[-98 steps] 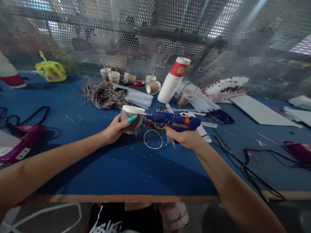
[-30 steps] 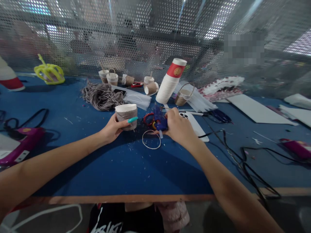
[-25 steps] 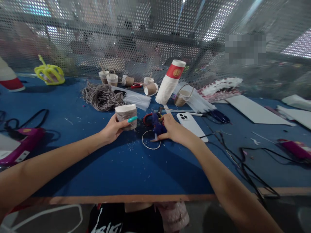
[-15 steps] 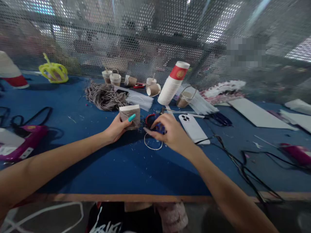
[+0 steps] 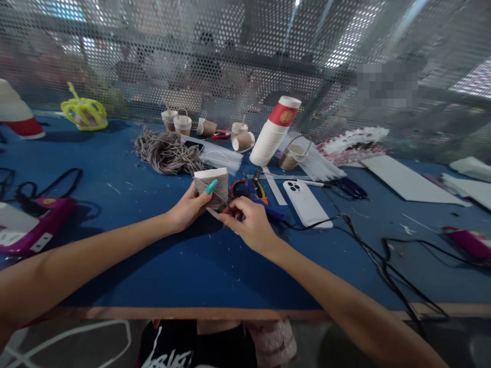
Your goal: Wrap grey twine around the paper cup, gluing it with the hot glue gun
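Note:
A small white cup wrapped in grey-brown cord [image 5: 218,190] is in my left hand [image 5: 187,208], its thumb with a turquoise nail pressed on the wrapped side. Close to the cup's lower right side is my right hand [image 5: 247,220], thumb and fingers pinched near the cord; what the fingertips hold is too small to make out. Behind the right hand lies a blue glue gun [image 5: 274,212], beside scissors with red and blue handles [image 5: 238,187]. A heap of grey-brown cord [image 5: 164,152] lies behind the left hand.
A tilted stack of paper cups [image 5: 270,135] stands behind the hands, with several small cord-wrapped cups along the mesh wall. A white phone [image 5: 307,203] and black cables [image 5: 368,250] lie right. Purple glue gun [image 5: 49,222] at left, yellow basket [image 5: 85,113] behind it.
My right hand has moved left to the wrapped cup, uncovering the blue glue gun and scissors. My left hand and the cup have shifted slightly right. The white loop on the table no longer shows.

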`<state>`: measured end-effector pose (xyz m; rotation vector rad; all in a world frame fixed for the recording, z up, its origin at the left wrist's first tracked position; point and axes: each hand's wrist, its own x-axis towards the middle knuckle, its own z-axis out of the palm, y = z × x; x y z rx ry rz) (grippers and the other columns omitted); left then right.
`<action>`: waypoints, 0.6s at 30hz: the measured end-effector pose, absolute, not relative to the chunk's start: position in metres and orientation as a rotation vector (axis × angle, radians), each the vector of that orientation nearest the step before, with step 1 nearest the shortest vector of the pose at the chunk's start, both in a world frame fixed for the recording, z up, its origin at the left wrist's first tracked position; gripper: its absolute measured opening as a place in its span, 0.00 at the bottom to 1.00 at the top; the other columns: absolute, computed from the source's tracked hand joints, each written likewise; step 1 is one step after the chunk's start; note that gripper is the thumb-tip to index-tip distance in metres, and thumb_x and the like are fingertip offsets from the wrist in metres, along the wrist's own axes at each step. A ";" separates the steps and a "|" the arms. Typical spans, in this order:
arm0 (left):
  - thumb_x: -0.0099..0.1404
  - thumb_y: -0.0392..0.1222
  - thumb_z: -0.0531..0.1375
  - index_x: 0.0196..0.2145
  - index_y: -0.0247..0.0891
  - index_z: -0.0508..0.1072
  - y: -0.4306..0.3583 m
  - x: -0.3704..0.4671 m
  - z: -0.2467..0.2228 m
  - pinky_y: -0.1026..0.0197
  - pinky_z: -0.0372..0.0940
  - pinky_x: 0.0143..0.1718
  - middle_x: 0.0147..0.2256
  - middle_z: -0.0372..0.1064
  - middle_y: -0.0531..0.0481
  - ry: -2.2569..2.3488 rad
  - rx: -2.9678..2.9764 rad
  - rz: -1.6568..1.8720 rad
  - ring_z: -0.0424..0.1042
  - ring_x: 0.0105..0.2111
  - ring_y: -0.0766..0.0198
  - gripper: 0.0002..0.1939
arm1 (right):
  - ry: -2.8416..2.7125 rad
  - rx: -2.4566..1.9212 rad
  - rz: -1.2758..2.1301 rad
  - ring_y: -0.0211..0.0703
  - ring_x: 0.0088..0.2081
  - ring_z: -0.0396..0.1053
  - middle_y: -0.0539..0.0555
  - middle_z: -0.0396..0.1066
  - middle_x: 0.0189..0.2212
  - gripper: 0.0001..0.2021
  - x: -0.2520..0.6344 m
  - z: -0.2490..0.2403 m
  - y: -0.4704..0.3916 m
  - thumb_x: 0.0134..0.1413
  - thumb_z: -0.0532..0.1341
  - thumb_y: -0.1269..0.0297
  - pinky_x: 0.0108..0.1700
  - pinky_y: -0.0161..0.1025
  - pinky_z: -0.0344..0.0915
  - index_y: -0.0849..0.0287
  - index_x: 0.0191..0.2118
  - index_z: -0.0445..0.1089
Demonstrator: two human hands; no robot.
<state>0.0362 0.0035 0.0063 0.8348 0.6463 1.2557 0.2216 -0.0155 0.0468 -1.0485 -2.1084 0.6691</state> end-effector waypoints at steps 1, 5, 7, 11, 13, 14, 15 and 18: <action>0.52 0.50 0.74 0.49 0.41 0.70 0.003 0.036 0.006 0.47 0.71 0.53 0.49 0.75 0.44 0.641 0.849 1.243 0.75 0.50 0.48 0.31 | -2.104 -1.027 0.598 0.38 0.26 0.64 0.52 0.67 0.24 0.27 0.221 0.045 -0.015 0.59 0.58 0.37 0.30 0.38 0.61 0.59 0.26 0.69; 0.49 0.53 0.75 0.49 0.42 0.69 0.001 0.037 0.008 0.49 0.71 0.53 0.49 0.75 0.45 0.615 0.873 1.211 0.76 0.50 0.49 0.33 | -2.149 -0.877 0.445 0.39 0.27 0.65 0.51 0.66 0.21 0.27 0.224 0.046 -0.012 0.66 0.52 0.42 0.31 0.38 0.61 0.57 0.24 0.67; 0.48 0.55 0.75 0.50 0.43 0.69 0.001 0.036 0.010 0.49 0.71 0.53 0.49 0.75 0.45 0.598 0.882 1.197 0.76 0.50 0.49 0.35 | -2.163 -0.772 0.480 0.38 0.27 0.66 0.51 0.69 0.22 0.25 0.227 0.050 -0.011 0.68 0.52 0.46 0.32 0.37 0.62 0.57 0.25 0.68; 0.47 0.56 0.76 0.50 0.39 0.70 0.001 0.034 0.009 0.46 0.70 0.54 0.49 0.75 0.41 0.583 0.924 1.131 0.75 0.51 0.45 0.37 | -2.092 -0.695 0.631 0.37 0.26 0.67 0.50 0.71 0.22 0.23 0.231 0.059 -0.012 0.69 0.53 0.49 0.31 0.36 0.63 0.57 0.26 0.70; 0.47 0.57 0.75 0.51 0.38 0.70 0.002 0.033 0.007 0.44 0.69 0.54 0.49 0.75 0.38 0.590 0.941 1.107 0.74 0.52 0.43 0.38 | -2.027 -0.730 0.725 0.35 0.24 0.66 0.50 0.70 0.22 0.23 0.232 0.062 -0.014 0.68 0.53 0.49 0.28 0.35 0.62 0.57 0.26 0.70; 0.47 0.57 0.75 0.52 0.37 0.71 0.003 0.032 0.006 0.44 0.68 0.54 0.50 0.75 0.38 0.596 0.944 1.101 0.74 0.53 0.42 0.39 | -1.992 -0.745 0.769 0.34 0.23 0.66 0.50 0.70 0.22 0.23 0.233 0.064 -0.015 0.68 0.54 0.49 0.27 0.35 0.61 0.57 0.26 0.71; 0.46 0.58 0.75 0.52 0.37 0.71 0.003 0.032 0.005 0.43 0.69 0.54 0.50 0.75 0.37 0.602 0.946 1.093 0.74 0.54 0.41 0.40 | -1.958 -0.754 0.807 0.33 0.23 0.65 0.50 0.70 0.22 0.23 0.233 0.065 -0.016 0.68 0.54 0.49 0.26 0.34 0.60 0.57 0.26 0.71; 0.45 0.60 0.75 0.52 0.37 0.71 0.004 0.032 0.005 0.43 0.69 0.53 0.50 0.75 0.36 0.612 0.954 1.068 0.73 0.54 0.39 0.41 | -1.882 -0.770 0.874 0.32 0.21 0.63 0.49 0.69 0.21 0.23 0.234 0.067 -0.018 0.67 0.55 0.49 0.24 0.34 0.59 0.58 0.26 0.71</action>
